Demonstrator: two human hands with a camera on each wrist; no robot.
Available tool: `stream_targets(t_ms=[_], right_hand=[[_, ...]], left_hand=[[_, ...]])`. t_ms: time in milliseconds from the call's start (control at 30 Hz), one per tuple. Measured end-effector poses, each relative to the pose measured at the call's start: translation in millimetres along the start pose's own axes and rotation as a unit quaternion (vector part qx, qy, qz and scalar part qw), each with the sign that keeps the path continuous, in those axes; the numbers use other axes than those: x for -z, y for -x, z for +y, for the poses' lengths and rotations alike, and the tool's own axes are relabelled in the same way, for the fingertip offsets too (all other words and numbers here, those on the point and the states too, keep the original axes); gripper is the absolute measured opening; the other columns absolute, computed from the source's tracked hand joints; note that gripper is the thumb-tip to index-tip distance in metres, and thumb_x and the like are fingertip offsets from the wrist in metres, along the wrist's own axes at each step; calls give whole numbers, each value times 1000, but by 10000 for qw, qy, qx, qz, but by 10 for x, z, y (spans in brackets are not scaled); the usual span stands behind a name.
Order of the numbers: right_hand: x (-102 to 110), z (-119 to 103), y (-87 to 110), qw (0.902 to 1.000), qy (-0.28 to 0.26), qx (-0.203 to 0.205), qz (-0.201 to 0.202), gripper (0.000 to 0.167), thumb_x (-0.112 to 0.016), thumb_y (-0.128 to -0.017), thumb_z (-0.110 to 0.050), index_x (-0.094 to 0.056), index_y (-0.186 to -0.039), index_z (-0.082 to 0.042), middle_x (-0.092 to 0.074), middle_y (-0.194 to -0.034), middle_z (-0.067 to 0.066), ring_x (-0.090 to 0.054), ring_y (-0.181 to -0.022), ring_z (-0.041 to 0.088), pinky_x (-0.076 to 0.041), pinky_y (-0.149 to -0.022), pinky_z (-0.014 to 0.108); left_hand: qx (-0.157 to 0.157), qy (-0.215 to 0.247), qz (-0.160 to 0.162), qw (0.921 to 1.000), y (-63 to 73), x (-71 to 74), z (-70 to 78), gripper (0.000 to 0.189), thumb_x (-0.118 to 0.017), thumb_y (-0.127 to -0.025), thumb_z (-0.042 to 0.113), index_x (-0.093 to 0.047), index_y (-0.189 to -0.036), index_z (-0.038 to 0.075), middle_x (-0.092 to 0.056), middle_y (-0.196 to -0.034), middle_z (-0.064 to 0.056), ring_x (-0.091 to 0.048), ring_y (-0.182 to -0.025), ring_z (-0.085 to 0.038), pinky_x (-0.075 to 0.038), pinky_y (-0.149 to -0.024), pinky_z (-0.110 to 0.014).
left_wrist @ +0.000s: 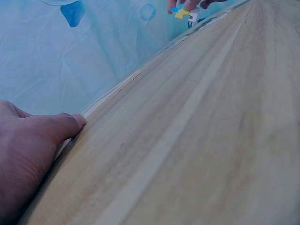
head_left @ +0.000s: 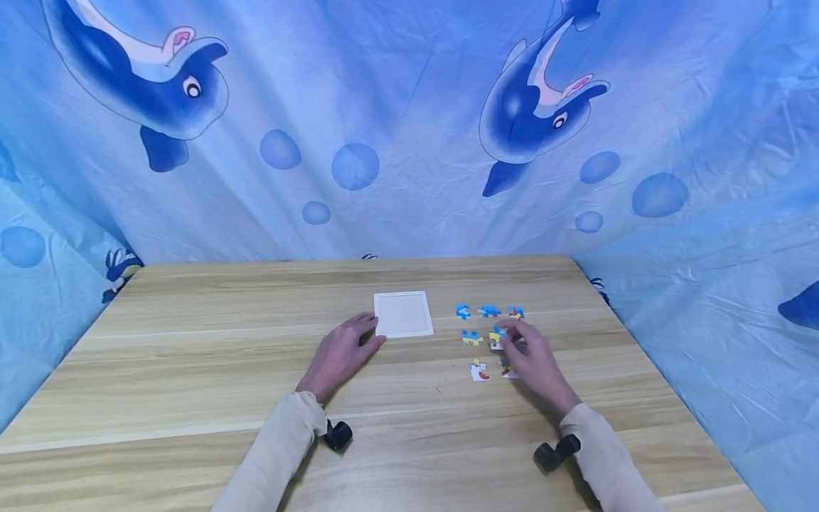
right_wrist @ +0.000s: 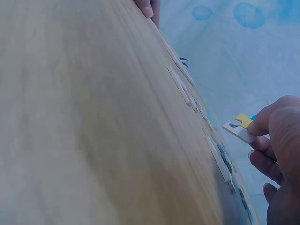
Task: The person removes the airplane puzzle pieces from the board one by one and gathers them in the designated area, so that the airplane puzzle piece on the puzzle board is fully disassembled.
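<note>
My right hand (head_left: pixel 536 361) pinches a jigsaw piece (head_left: pixel 495 338) between thumb and fingers. In the right wrist view that piece (right_wrist: pixel 239 132) is raised above the table, its printed face white, yellow and blue. Other jigsaw pieces lie around and under this hand, among them a yellow-and-blue piece (head_left: pixel 471 338) and a white piece with red (head_left: pixel 479 371). At the left edge of a square white puzzle tray (head_left: pixel 403 316), my left hand (head_left: pixel 339 353) rests with relaxed fingers, its fingertips touching the rim.
Three blue-topped pieces, one of them a blue piece (head_left: pixel 489 311), lie in a row behind the right hand. Everything stands on a wooden table (head_left: pixel 409 448). A blue curtain with dolphins (head_left: pixel 409 92) hangs behind the table and at its sides.
</note>
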State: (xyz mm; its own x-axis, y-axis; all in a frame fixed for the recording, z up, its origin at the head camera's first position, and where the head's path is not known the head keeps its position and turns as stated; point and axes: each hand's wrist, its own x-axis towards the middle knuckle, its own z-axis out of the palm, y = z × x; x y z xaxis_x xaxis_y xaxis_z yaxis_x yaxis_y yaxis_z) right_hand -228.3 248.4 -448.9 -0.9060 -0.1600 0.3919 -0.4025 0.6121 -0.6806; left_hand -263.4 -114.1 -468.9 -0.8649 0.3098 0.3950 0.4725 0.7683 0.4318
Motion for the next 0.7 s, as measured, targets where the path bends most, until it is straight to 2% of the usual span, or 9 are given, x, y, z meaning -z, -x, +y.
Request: stream_targets(t_ms=[367, 700], right_hand=[[129, 48, 127, 9989, 126, -443, 10, 30, -59, -92, -3, -59, -122, -6, -59, -96, 2, -54, -94, 16, -45, -87, 39], [269, 132, 276, 9968, 434, -662, 131, 29, -58, -94, -6, -59, -123, -7, -60, -98, 2, -55, -94, 16, -46, -81, 30]], left_hand=[[-16, 25, 34, 10000, -8, -15, -1, 42, -62, -93, 40, -68, -121, 10, -59, -133, -9, -52, -126, -27, -45, -102, -46], [-8, -12, -6, 10000, -9, -10, 2, 40, -61, -93, 41, -69, -118, 10, -58, -134, -8, -52, -126, -27, -45, -101, -46]])
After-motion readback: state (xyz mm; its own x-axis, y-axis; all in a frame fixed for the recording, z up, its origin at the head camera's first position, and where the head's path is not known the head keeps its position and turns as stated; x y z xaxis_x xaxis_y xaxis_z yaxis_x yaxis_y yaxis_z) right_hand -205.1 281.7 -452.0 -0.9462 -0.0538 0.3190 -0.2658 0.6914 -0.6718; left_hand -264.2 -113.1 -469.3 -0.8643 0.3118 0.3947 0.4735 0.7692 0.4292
